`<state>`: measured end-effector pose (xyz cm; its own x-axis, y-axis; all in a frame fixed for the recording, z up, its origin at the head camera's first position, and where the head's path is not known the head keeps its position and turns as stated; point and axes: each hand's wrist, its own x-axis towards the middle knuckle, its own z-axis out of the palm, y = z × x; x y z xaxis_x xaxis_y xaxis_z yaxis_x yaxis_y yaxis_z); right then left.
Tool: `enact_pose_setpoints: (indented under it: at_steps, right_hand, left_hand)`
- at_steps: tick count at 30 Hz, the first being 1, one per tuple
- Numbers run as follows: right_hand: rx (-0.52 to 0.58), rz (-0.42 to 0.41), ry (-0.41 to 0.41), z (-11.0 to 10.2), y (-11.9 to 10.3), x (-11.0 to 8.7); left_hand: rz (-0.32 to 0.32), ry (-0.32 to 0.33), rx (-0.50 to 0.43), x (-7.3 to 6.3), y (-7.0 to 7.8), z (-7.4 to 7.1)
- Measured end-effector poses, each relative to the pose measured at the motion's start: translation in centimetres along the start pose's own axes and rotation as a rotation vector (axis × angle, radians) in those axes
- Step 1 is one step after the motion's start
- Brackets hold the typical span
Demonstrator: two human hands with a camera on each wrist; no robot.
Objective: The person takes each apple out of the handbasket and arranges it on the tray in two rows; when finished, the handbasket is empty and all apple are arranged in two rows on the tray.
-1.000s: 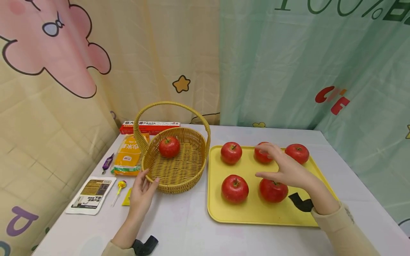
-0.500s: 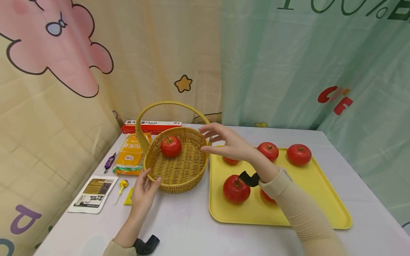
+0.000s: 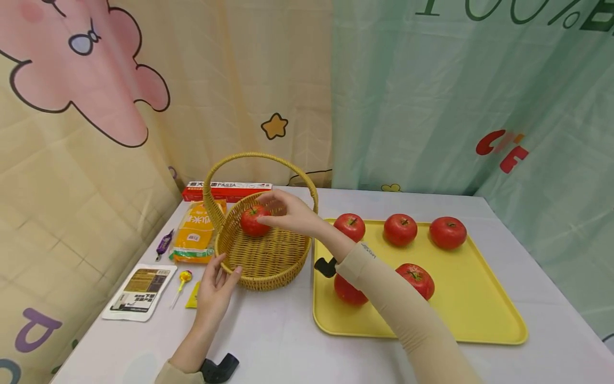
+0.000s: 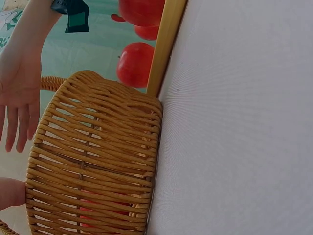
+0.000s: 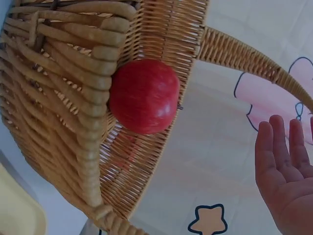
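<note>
A yellow wicker basket (image 3: 268,256) with a tall hoop handle stands left of the middle of the table. One red apple (image 3: 255,221) lies inside at its back left. My left hand (image 3: 216,290) holds the basket's front-left rim, its thumb (image 4: 11,193) against the weave in the left wrist view. Over the basket reaches my right hand (image 3: 290,213), its fingers spread above the apple. In the right wrist view the right hand's fingers (image 5: 281,152) are straight and stand apart from the apple (image 5: 145,96).
To the right lies a yellow tray (image 3: 479,314) bearing several red apples (image 3: 400,230). Left of the basket are an orange bag (image 3: 194,232), a red pasta box (image 3: 230,191), a purple-wrapped candy (image 3: 164,242), a lollipop (image 3: 182,280), a yellow packet (image 3: 193,296) and a white pouch (image 3: 140,292).
My right hand has swept left from above the tray, past the basket's right rim, to over the apple inside. The left hand has stayed at the basket rim.
</note>
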<state>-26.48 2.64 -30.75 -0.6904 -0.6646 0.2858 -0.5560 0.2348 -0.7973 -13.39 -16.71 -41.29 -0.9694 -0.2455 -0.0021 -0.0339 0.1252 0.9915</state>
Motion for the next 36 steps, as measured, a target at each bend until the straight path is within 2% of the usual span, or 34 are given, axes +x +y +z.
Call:
enact_pose_setpoints:
  at_steps: [10,18,27,36]
  right_hand:
    - [0.034,0.127,0.064,2.1,2.1,3.1]
    - [0.016,0.195,0.092,2.7,2.8,4.5]
    - [-0.147,0.222,-0.039,3.1,4.3,4.9]
    - [-0.157,0.285,-0.096,4.4,5.3,4.5]
  left_hand:
    - [0.008,-0.004,-0.018,0.1,-0.1,0.1]
    - [-0.001,-0.006,-0.001,0.1,0.1,0.0]
    - [-0.004,0.005,0.012,0.2,0.0,-0.1]
    - [0.0,0.006,0.024,0.2,0.1,0.0]
